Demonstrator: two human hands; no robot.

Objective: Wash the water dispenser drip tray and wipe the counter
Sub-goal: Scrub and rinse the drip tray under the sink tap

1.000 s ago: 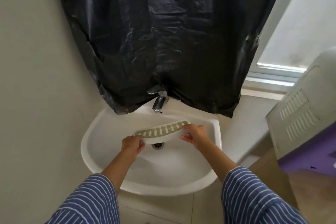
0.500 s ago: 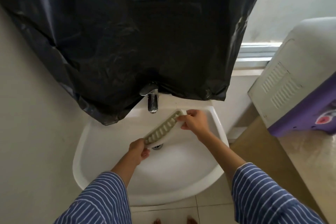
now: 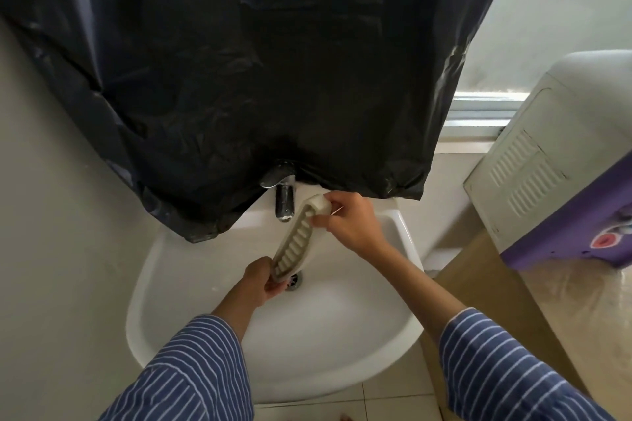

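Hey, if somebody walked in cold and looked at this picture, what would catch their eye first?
A big crinkled black plastic sheet hangs across the wall, draping over the chrome faucet. Below it, over the white ceramic sink, the left hand and right hand hold a curved, slotted grey plastic drip tray by its ends.
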